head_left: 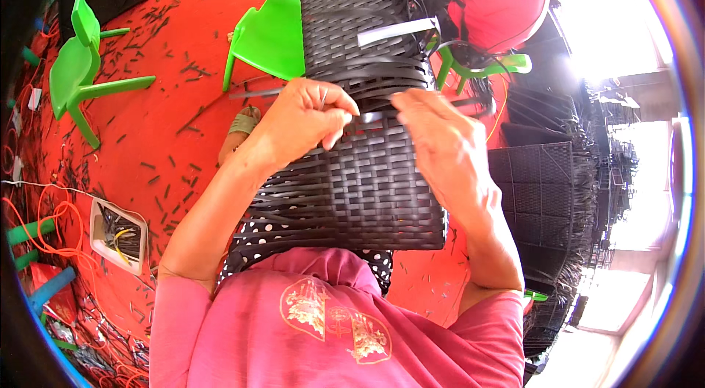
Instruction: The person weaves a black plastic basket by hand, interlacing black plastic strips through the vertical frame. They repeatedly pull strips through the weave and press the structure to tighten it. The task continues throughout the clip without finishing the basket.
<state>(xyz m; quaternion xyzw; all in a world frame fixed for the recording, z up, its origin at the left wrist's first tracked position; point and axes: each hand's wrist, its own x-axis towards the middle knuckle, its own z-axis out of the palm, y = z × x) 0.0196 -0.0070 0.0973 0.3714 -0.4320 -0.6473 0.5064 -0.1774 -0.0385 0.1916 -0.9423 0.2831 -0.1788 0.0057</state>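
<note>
Across my lap and out in front of me lies a black woven panel (pixel 382 175) of flat plastic strips. Its near part is tightly woven, with loose ends fanning off to the left. Around its middle, my left hand (pixel 312 120) is closed in a pinch on a thin black plastic strip (pixel 371 103). Opposite it, my right hand (pixel 448 142) has its fingers pressed together at the strips; its thumb is hidden, so what it grips cannot be made out. A pale strip (pixel 396 31) lies over the far part.
Beyond the panel stands a green chair (pixel 268 39), with another green chair (pixel 77 68) at far left. A person in red (pixel 503 2) sits at far right. Black woven panels (pixel 536 189) stand right. A bin of strips (pixel 117 234) sits left on the scrap-strewn red floor (pixel 191 101).
</note>
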